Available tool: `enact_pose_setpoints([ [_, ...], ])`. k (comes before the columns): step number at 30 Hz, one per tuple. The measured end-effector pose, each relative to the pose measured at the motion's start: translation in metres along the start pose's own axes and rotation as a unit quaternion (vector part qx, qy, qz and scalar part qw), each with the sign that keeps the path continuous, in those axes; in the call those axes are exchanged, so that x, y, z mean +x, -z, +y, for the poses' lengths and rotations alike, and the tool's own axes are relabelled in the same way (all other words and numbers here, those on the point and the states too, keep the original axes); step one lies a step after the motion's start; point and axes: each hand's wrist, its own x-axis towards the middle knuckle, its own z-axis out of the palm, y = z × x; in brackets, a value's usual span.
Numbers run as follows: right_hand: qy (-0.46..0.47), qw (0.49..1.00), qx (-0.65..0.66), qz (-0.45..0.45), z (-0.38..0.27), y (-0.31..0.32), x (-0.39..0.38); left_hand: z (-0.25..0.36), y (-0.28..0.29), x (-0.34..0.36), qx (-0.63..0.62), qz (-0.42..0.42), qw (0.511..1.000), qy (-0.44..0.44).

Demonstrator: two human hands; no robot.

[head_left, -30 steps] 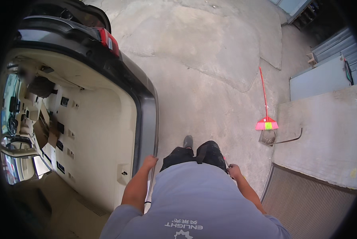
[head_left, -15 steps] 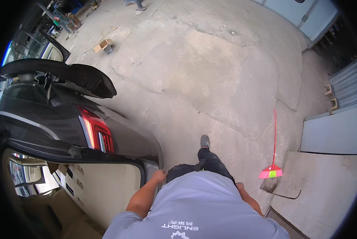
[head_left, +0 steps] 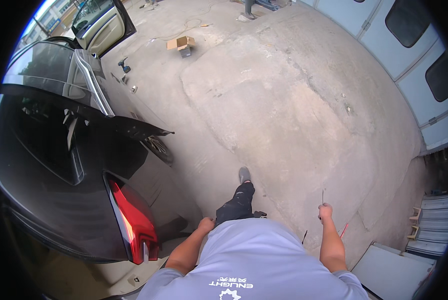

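My right hand (head_left: 325, 212) is closed round a thin, dark rod-like tool (head_left: 322, 196), held out over the concrete floor; its exact kind is too small to tell. My left hand (head_left: 206, 225) hangs beside my dark trousers with its fingers curled, and whatever may be in it is hidden. The nearest thing on that side is a dark car (head_left: 64, 215), whose rear corner carries a red tail light (head_left: 136, 220). A black panel edge (head_left: 141, 128) juts out from the car above a wheel (head_left: 158, 149).
Ahead on the left, a car door (head_left: 104, 32) stands open. A cordless drill (head_left: 124, 65) and an open cardboard box (head_left: 183, 46) are on the concrete floor. Pale blue doors (head_left: 384, 40) line the far right; corrugated metal sheets (head_left: 436, 220) stand at right.
I have moved forward along the car, and the view has turned. My right arm has swung out from my side, bringing the thin tool into sight. My left hand stays low beside my trousers.
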Motion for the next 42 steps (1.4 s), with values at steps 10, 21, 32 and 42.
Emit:
enact_pose_setpoints([
  [10, 0.227, 0.916, -0.281, -0.177, -0.195, -0.199, 0.055, 0.217, 0.232, 0.149, -0.055, 0.058, 0.994, -0.068],
  [21, 0.309, 0.846, -0.349, -0.259, -0.562, -0.387, 0.149, 0.358, 0.398, 0.355, -0.025, -0.046, 0.974, -0.222],
  [32, 0.522, 0.662, -0.196, -0.501, -0.957, -0.608, 0.011, 0.383, 0.745, 0.39, -0.516, 0.043, 0.845, -0.137],
  [42, 0.561, 0.522, -0.322, -0.555, -1.115, -0.776, 0.003, 0.335, 0.94, 0.518, -0.72, 0.128, 0.681, -0.028],
])
